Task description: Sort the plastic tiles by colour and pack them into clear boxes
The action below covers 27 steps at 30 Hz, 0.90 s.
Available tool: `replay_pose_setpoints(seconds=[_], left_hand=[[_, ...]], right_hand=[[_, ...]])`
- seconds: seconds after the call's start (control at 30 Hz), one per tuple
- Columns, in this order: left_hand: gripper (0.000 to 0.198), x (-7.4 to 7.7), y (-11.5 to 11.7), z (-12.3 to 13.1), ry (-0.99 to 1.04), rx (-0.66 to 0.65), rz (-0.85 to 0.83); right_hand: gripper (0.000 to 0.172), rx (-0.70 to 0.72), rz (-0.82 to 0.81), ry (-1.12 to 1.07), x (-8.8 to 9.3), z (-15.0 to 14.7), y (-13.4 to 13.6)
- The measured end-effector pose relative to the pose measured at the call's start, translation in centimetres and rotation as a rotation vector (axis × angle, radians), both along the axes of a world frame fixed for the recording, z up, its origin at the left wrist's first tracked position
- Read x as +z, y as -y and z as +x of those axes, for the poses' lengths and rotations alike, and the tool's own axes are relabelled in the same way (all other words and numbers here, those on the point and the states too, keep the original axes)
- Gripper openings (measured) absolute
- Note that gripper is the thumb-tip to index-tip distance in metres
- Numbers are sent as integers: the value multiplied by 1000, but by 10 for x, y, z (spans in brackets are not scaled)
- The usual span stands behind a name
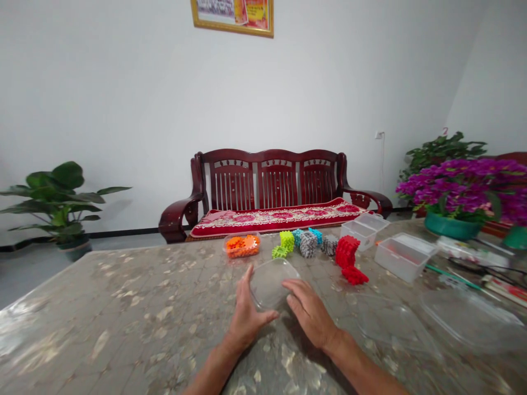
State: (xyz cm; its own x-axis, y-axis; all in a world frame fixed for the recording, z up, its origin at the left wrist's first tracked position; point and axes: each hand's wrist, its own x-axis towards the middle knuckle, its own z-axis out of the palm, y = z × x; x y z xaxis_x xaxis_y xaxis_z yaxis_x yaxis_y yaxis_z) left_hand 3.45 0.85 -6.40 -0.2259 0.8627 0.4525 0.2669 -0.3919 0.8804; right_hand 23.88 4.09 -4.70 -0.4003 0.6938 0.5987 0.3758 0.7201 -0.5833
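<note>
At lower centre, a clear plastic container (269, 284) sits on a mottled beige tabletop (102, 312), below lime, teal, speckled grey and red blocks (346, 251).

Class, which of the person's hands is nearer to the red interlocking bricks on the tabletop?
Right: the right hand lies just below and left of the red bricks in the view; the left hand is farther left, across the clear plastic container.
</note>
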Motion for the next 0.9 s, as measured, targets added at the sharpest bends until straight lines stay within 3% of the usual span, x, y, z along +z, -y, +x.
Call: replay_pose_setpoints(seconds=[0.13, 0.33, 0.5, 0.63, 0.8, 0.9], left_hand=[[113, -3, 11, 8, -87, -63, -2], [82, 12, 20, 10, 107, -230, -160], [74, 10, 20, 15, 98, -275, -191], [66, 4, 18, 16, 132, -304, -184], [58, 5, 17, 16, 101, -313, -175], [66, 6, 15, 16, 58, -198, -156]], right_hand=[[31, 48, -59, 44, -7, -4, -2], [32, -27, 1, 48, -7, 12, -25], [33, -1, 149, 95, 4, 2, 1], [53, -36, 209, 187, 4, -13, 17], [33, -131, 311, 169, 1, -16, 8], [28, -115, 359, 127, 6, -11, 6]])
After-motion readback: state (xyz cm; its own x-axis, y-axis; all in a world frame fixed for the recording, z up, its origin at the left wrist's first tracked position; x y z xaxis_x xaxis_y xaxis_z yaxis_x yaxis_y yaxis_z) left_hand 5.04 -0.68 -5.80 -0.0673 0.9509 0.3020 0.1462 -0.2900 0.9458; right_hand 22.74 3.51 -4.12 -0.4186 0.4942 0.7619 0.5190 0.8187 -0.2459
